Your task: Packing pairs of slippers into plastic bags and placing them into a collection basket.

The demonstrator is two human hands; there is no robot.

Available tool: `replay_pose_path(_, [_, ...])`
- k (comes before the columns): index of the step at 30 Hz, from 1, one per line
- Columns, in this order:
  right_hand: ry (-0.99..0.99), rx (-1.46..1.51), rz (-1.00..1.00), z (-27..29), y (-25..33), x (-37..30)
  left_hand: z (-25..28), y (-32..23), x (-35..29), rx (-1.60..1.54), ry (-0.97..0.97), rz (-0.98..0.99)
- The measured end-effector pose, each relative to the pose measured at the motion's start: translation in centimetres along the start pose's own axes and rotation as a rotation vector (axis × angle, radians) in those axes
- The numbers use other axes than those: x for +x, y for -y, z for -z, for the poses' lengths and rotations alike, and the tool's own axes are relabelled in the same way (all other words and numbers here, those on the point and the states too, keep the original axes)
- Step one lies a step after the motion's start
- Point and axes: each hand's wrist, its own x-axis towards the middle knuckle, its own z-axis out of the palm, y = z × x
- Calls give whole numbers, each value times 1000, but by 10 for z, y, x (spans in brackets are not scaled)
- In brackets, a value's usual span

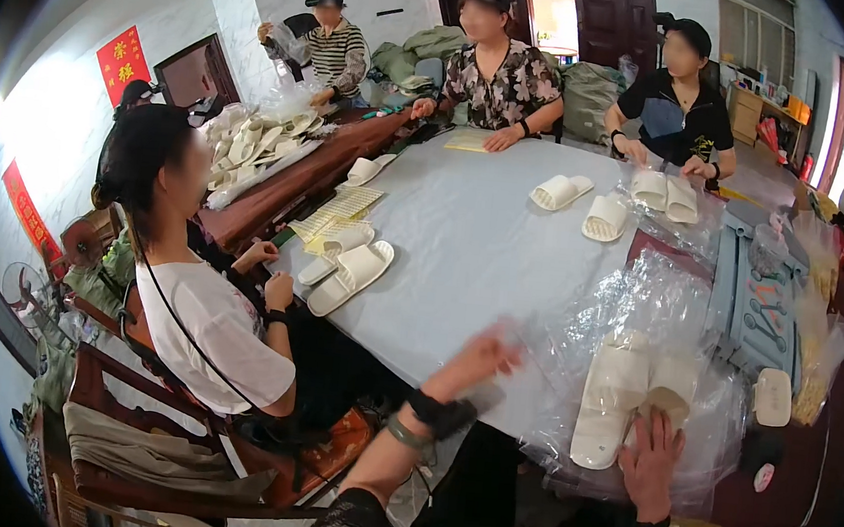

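A pair of cream slippers lies at the table's near right edge: the left slipper (610,405) and the right slipper (669,388), side by side on a stack of clear plastic bags (567,326). My right hand (652,462) rests on the heel end of the right slipper, palm down with its fingers spread. Out over the table to the left of the bags is my left hand (489,358), smeared by motion, so its fingers cannot be made out. It appears close to the bags' left edge; whether it touches them is unclear.
Around the white-covered table (453,256) sit several people, with more slippers (350,277) at the left and a bagged pair (664,196) at the far right. A blue-grey tray (764,283) holds scissors. A slipper pile (257,144) stands at the far left.
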Motion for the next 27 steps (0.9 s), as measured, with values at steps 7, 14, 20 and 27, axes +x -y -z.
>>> replay_pose_path(7, [24,19,10,1,3,1,98,-53,-32,-235,-765,-347])
replay_pose_path(14, [56,6,-11,0,3,4,137,-81,-57,-316,-800,-526])
replay_pose_path(20, [67,-16,2,-6,4,7,140,-91,-73,-441,-880,-661])
replay_pose_path(27, [97,-35,-28,-6,-1,1,61,-52,-67,298,-290,-174])
